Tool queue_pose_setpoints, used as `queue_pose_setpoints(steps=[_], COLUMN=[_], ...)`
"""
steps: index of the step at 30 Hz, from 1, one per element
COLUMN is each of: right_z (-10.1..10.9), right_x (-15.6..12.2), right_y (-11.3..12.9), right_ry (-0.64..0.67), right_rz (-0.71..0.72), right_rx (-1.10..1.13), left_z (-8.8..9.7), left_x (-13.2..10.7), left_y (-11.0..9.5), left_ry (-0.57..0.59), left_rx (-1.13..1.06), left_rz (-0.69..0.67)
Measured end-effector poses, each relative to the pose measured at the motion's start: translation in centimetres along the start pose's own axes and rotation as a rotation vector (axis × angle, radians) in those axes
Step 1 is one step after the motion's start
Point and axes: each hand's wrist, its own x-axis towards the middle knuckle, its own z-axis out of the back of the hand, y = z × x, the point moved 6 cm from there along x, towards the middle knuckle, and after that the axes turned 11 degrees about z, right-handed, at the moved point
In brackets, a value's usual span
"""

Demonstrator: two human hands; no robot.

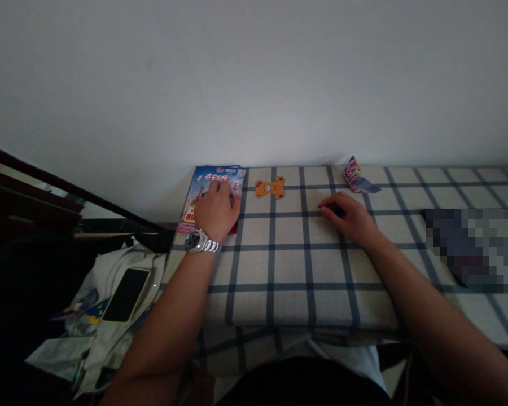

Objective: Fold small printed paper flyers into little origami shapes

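Observation:
My left hand [218, 210], with a metal wristwatch [195, 241] on its wrist, lies on a small stack of colourful flyers [214, 172] at the table's left end. Its fingers rest bent on the top flyer, the thumb apart, and cover part of the print. On the checked tablecloth rests my right hand [347, 215], fingers loosely curved and nothing visible in them. Between the hands, nearer the flyers, is a flat orange bear shape [271, 188]. Beyond my right hand, close to the wall, stands a crumpled piece of printed paper [358, 177].
A blurred-out dark item [461, 245] lies on the tablecloth [288, 265] at the right. Left of the table, a phone [126, 294] rests on white bags [59, 355]. A dark sloping rail [68, 183] runs along the left, and a white wall [254, 84] backs the table.

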Motion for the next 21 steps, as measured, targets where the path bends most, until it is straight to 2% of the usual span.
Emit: queue_pose_setpoints(steps=[7,14,18,21], right_z=[0.0,0.0,0.0,0.0], right_x=[0.0,0.0,0.0,0.0], right_y=[0.1,-0.2,-0.3,-0.3], right_ry=[0.0,0.003,0.007,0.006], right_rz=[0.003,-0.001,-0.002,-0.002], right_rx=[0.005,0.008,0.004,0.011], left_z=[0.1,0.3,0.6,0.7], left_x=[0.2,0.1,-0.5,-1.2], left_y=[0.0,-0.3,-1.1,-2.4], left_ry=[0.011,-0.01,-0.02,-0.029], left_rx=[-0.021,-0.085,-0.162,-0.25], left_rz=[0.013,-0.046,-0.099,-0.189])
